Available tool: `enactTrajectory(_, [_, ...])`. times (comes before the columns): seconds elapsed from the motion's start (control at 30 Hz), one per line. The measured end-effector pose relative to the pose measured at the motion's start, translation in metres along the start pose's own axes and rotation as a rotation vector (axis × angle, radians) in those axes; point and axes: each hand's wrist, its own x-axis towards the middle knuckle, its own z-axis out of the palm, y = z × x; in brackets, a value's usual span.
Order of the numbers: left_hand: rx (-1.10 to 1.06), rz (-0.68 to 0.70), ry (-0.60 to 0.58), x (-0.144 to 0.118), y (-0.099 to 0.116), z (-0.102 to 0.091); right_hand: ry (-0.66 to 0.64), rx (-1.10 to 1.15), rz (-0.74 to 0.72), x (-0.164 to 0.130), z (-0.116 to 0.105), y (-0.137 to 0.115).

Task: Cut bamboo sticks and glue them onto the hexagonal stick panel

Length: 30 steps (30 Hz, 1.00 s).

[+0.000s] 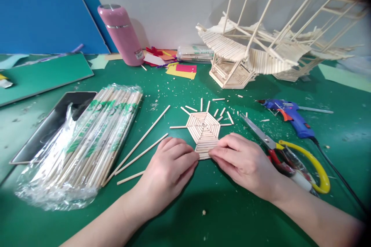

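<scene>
A web-like polygon panel of short wooden sticks [203, 127] lies flat on the green table, with several stick pieces jutting out around its far side. Its near edge widens into a strip of parallel sticks [206, 149]. My left hand [172, 162] is closed, fingertips pinching the left end of the nearest short stick in that strip. At the right end of the same strip, my right hand [243, 158] pinches with thumb and fingers. Small cut stick pieces [230, 118] are scattered just beyond the panel. Three longer sticks [142, 154] rest left of it, near my left hand.
Scissors [263, 135] and pliers with a yellow handle [319, 170] lie by my right forearm, beyond them a blue glue gun [290, 114]. A bagged stick bundle [101, 135] overlaps a dark phone [55, 123]. A pink flask [121, 34] and stick-built pavilion models [232, 73] stand behind.
</scene>
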Motion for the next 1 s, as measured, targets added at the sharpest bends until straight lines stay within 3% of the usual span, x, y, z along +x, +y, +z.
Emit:
enactTrajectory(0.37, [0.214, 0.096, -0.024, 0.0024, 0.0043, 0.0017, -0.056, -0.051, -0.071, 0.0004, -0.0002, -0.0018])
enactTrajectory(1.0, [0.237, 0.098, -0.061, -0.0007, 0.0064, 0.0030, -0.097, 0.064, -0.006, -0.0009, 0.0000, -0.0023])
